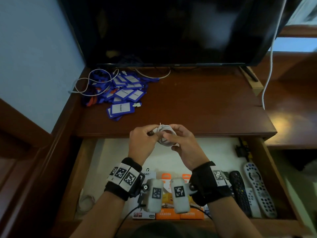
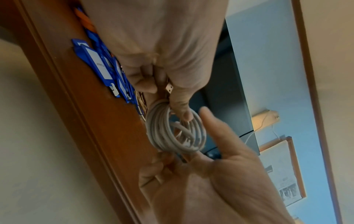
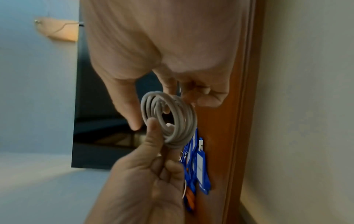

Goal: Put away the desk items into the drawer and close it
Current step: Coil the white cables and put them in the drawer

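A coiled white cable hangs between both hands, just above the desk's front edge and the open drawer. My left hand pinches the coil with its thumb and fingers and also holds the USB plug. From the other side my right hand grips the coil with curled fingers, one finger stretched out straight. A heap of blue name tags with lanyards lies on the desk at the back left.
Inside the drawer lie two remotes at the right, orange boxes at the front and a black connector at the back right. A dark TV stands behind. Another white cable loops by the tags.
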The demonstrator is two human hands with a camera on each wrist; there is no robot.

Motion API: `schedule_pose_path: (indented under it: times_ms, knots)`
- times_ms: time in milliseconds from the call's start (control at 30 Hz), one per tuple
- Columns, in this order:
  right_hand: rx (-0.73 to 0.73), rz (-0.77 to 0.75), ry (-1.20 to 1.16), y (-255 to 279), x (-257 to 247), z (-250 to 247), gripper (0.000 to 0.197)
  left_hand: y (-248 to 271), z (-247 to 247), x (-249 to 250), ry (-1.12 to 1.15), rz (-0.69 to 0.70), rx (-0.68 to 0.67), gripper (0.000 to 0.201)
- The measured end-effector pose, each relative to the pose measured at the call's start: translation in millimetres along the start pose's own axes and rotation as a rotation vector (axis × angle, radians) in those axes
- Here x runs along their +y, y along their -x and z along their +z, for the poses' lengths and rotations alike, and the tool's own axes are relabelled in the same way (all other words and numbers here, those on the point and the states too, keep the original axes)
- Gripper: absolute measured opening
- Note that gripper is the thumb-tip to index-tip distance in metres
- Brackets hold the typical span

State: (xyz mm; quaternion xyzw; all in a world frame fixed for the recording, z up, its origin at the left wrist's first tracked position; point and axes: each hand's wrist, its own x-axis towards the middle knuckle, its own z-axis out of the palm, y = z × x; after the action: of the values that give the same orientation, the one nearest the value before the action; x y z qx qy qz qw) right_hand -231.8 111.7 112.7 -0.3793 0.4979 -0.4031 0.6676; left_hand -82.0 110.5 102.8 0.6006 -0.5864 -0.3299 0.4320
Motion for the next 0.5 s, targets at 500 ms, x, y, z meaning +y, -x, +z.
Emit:
schedule_pose_path:
  times_ms: [500]
  knots:
    - [0.299, 0.145, 0.324, -0.8, -2.7, 6.1, 0.019, 2.2, 7.5, 4.6, -0.336, 0.139, 0.204, 0.037]
